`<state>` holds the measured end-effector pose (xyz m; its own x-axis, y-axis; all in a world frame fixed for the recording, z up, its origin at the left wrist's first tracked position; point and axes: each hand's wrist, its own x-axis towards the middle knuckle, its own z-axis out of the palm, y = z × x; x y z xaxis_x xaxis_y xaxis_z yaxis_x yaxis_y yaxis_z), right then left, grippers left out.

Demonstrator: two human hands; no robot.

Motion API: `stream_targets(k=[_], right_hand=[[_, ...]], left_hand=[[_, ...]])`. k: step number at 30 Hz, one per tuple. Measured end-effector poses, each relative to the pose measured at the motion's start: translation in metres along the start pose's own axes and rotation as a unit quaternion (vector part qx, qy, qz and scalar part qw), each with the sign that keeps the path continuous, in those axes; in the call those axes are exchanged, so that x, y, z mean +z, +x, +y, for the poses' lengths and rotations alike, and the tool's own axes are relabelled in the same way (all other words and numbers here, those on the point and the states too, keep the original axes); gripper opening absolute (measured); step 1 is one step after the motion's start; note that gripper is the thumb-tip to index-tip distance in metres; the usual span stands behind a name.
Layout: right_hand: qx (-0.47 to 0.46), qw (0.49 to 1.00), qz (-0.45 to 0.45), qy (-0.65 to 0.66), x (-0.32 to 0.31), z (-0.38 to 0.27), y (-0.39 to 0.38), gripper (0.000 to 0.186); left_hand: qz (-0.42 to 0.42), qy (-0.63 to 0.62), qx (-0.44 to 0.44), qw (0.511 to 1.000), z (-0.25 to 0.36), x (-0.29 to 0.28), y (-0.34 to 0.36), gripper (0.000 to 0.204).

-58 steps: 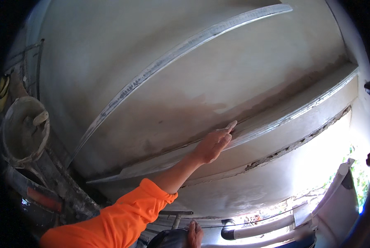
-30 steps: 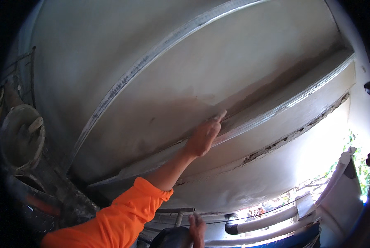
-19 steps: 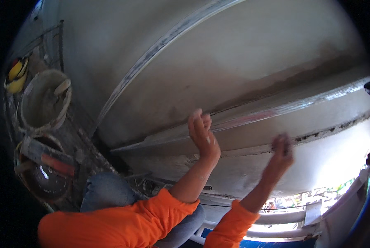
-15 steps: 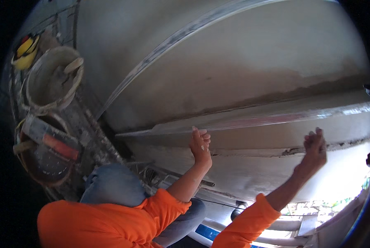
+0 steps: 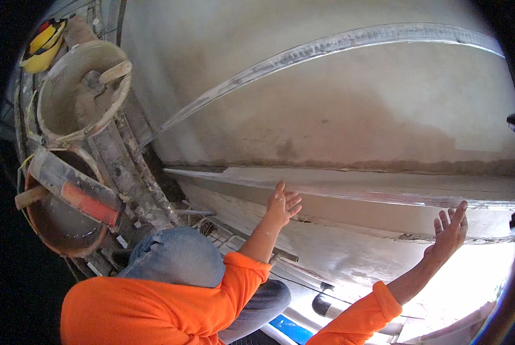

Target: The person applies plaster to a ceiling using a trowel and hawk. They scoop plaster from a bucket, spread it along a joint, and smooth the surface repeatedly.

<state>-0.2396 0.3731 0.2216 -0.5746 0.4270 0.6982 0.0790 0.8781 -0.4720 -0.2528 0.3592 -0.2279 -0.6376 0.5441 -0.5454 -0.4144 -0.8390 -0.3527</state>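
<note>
A long, pale metal-looking straightedge point(image 5: 378, 192) runs along the lower edge of the plastered wall point(image 5: 326, 126). My left hand point(image 5: 281, 208) is raised just below it, fingers apart, with the thumb tip at its edge. Farther right, my right hand point(image 5: 448, 234) has its fingers spread, and its longest-reaching fingertip is at or very near the straightedge's lower side. Neither hand has anything in it. Whether the fingertips really touch the straightedge, I cannot tell. Light smears of plaster mark my left hand.
Left, on rough planks point(image 5: 119, 167), stand a mortar-coated bucket point(image 5: 47, 123) with a wooden-handled tool point(image 5: 116, 72) and a brown bucket point(image 5: 67, 250) with a flat red-and-grey float point(image 5: 87, 202) across it. A yellow helmet point(image 5: 41, 50) lies beyond. Another strip point(image 5: 326, 49) curves across the wall.
Both hands have gone from curled fingers to spread ones. The whole view has shifted, so the buckets and the upper strip show more fully.
</note>
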Motion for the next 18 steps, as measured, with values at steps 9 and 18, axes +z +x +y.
stream_targets(k=[9,18], right_hand=[[-0.014,1.0,-0.014,-0.006,0.015,-0.012,-0.002,0.083],[-0.051,0.987,0.06,-0.138,0.024,-0.029,-0.001,0.055]], left_hand=[[-0.083,-0.13,-0.019,0.988,0.019,-0.02,0.012,0.031],[-0.05,-0.12,-0.004,0.992,0.029,-0.012,-0.004,0.036]])
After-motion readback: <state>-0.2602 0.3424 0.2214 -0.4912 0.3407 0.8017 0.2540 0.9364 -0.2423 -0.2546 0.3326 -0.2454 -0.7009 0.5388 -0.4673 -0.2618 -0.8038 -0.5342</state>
